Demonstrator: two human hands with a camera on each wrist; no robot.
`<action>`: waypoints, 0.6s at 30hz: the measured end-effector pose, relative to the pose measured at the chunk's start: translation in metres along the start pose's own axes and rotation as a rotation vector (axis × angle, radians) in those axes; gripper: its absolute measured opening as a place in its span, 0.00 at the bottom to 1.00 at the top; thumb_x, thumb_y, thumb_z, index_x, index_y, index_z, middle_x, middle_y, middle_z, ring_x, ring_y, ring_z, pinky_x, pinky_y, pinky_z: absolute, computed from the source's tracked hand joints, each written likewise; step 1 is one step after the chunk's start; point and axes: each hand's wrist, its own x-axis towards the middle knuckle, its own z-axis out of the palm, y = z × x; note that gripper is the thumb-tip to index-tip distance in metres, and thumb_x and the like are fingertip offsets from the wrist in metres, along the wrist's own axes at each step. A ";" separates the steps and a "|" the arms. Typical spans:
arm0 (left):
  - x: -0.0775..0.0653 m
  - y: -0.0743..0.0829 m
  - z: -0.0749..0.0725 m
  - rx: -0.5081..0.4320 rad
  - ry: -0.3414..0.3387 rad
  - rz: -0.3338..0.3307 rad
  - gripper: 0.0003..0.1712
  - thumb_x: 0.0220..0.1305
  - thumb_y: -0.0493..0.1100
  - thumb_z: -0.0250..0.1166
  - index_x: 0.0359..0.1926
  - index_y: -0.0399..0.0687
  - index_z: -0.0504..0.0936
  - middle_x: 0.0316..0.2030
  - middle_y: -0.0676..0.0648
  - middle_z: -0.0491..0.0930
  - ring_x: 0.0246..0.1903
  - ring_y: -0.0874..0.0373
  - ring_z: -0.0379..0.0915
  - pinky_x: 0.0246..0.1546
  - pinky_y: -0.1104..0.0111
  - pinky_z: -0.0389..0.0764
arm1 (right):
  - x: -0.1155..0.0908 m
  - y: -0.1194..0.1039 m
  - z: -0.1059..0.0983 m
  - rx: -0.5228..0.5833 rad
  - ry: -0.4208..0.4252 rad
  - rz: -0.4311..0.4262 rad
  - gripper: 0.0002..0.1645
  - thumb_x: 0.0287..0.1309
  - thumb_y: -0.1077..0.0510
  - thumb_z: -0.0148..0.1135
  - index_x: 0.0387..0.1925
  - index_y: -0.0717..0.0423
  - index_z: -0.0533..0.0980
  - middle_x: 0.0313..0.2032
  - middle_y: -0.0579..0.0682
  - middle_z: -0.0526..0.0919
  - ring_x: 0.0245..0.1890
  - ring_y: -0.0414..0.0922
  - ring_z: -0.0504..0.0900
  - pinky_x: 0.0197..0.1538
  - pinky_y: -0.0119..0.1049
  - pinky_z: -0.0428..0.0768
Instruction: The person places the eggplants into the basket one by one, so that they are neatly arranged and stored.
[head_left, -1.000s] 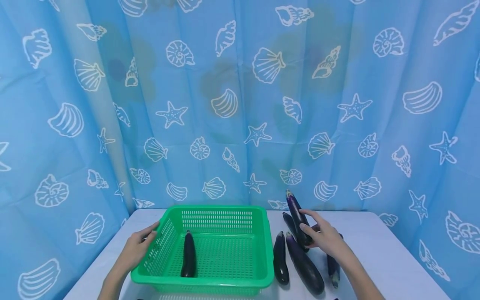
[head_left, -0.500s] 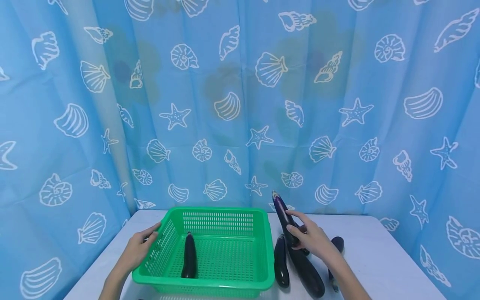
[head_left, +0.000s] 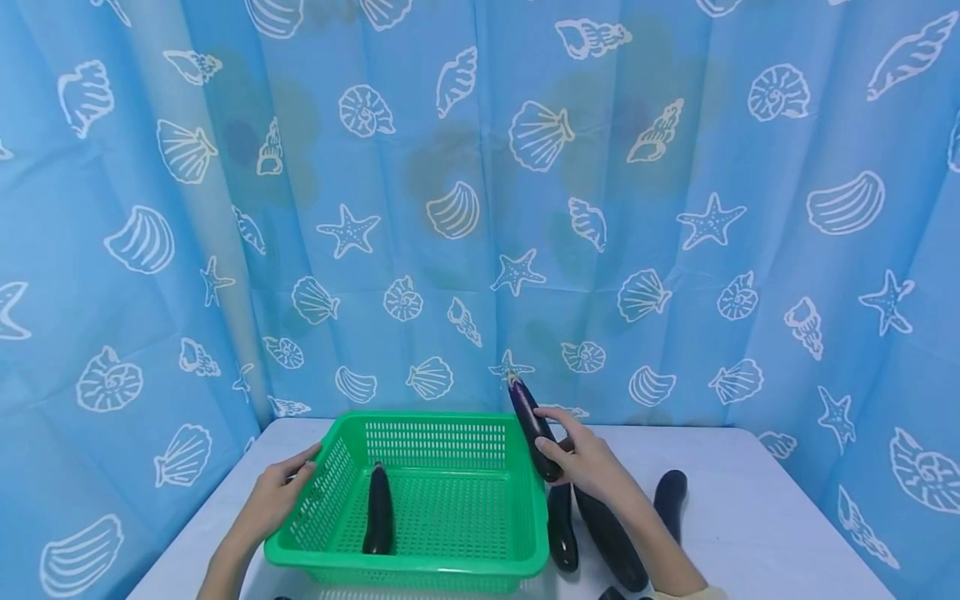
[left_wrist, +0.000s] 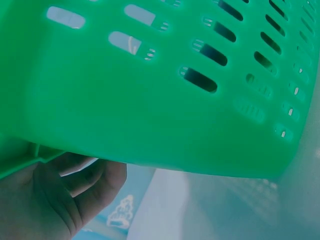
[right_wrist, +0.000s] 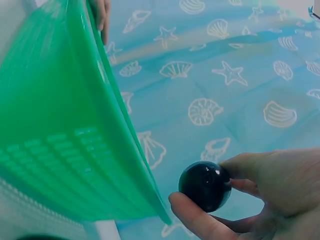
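Note:
My right hand [head_left: 591, 468] pinches a dark purple eggplant [head_left: 531, 429] between thumb and fingers near its rounded end. The stem points up and away, and the eggplant is tilted by the right rim of a green plastic basket [head_left: 420, 562]. From the right wrist view, the round end of the eggplant [right_wrist: 204, 186] faces the camera, apart from the basket wall [right_wrist: 80, 115]. On the left rim, my left hand [head_left: 276, 492] holds the basket; its curled fingers are partly hidden behind the edge in the left wrist view. One eggplant [head_left: 378, 512] lies inside the basket.
Right of the basket, more eggplants lie on the white table [head_left: 738, 508]: a slim one [head_left: 562, 529], a thick one [head_left: 611, 537] and one farther right [head_left: 670, 500]. A dark tip [head_left: 611, 593] shows at the lower frame edge. A blue shell-print curtain [head_left: 450, 275] stands behind.
My right hand has carried the eggplant leftward from over the other eggplants to the basket's right rim. My left hand has stayed at the left rim.

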 end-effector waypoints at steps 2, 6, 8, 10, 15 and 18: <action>0.000 0.000 0.000 -0.002 -0.002 0.002 0.27 0.78 0.45 0.46 0.72 0.39 0.63 0.68 0.33 0.66 0.65 0.35 0.67 0.61 0.45 0.75 | 0.000 -0.004 0.005 -0.002 -0.007 -0.009 0.29 0.69 0.50 0.58 0.69 0.37 0.65 0.41 0.56 0.83 0.27 0.42 0.84 0.33 0.40 0.89; 0.000 0.000 -0.001 -0.006 -0.002 0.006 0.27 0.78 0.45 0.46 0.72 0.39 0.63 0.68 0.33 0.66 0.65 0.35 0.67 0.62 0.45 0.75 | 0.001 -0.011 0.016 -0.004 -0.053 -0.037 0.30 0.69 0.49 0.57 0.70 0.40 0.64 0.40 0.57 0.83 0.23 0.44 0.85 0.33 0.39 0.88; 0.000 0.000 -0.001 -0.005 -0.004 0.004 0.27 0.78 0.45 0.45 0.72 0.39 0.63 0.68 0.33 0.66 0.65 0.34 0.67 0.61 0.45 0.75 | 0.002 -0.015 0.021 0.011 -0.084 -0.047 0.30 0.70 0.49 0.56 0.70 0.41 0.63 0.41 0.57 0.83 0.23 0.46 0.85 0.32 0.39 0.88; 0.000 0.000 -0.001 -0.006 -0.008 -0.006 0.27 0.78 0.45 0.45 0.72 0.40 0.63 0.68 0.33 0.66 0.65 0.35 0.67 0.61 0.45 0.75 | 0.003 -0.017 0.026 0.032 -0.118 -0.053 0.31 0.70 0.49 0.56 0.71 0.42 0.62 0.40 0.58 0.82 0.23 0.48 0.85 0.32 0.39 0.88; 0.000 0.001 -0.001 -0.005 -0.015 -0.007 0.27 0.78 0.45 0.46 0.72 0.39 0.63 0.68 0.32 0.66 0.65 0.35 0.67 0.61 0.45 0.76 | 0.005 -0.022 0.039 0.062 -0.163 -0.052 0.31 0.70 0.49 0.56 0.71 0.44 0.63 0.40 0.57 0.82 0.25 0.48 0.84 0.32 0.42 0.88; 0.000 0.002 -0.001 -0.005 -0.015 0.000 0.27 0.78 0.45 0.46 0.72 0.39 0.63 0.68 0.32 0.66 0.65 0.34 0.66 0.61 0.45 0.76 | 0.005 -0.024 0.046 0.080 -0.181 -0.047 0.31 0.70 0.50 0.56 0.71 0.44 0.63 0.42 0.59 0.82 0.27 0.46 0.84 0.33 0.44 0.89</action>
